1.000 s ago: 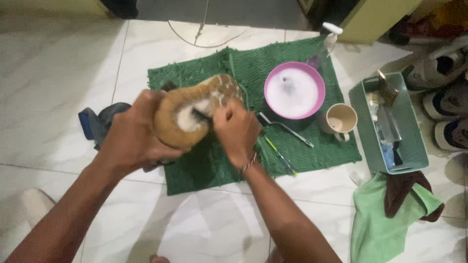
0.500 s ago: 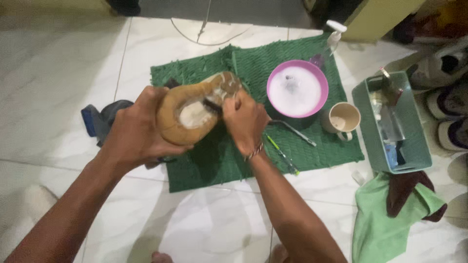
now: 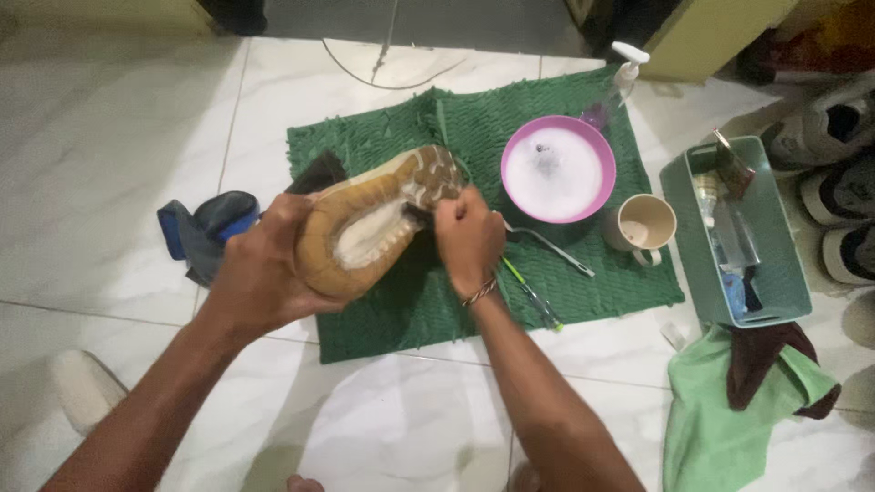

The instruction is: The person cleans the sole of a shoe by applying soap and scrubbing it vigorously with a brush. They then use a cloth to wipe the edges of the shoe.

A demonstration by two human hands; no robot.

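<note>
Our left hand (image 3: pixel 260 273) is clamped around the heel end of a tan, rubber-soled shoe (image 3: pixel 369 228) turned sole-up above the green shaggy mat (image 3: pixel 410 310), its long axis running from that hand up and away toward the toe. Our right hand (image 3: pixel 467 239) is closed around a small dark brush (image 3: pixel 416 215), mostly hidden in the fist, pressed on the shoe's mid-sole, wrist bent inward. Beyond the shoe's toe sits a pink round bowl of white suds (image 3: pixel 558 169), then a beige mug (image 3: pixel 643 226) and a teal plastic bin (image 3: pixel 735 232).
</note>
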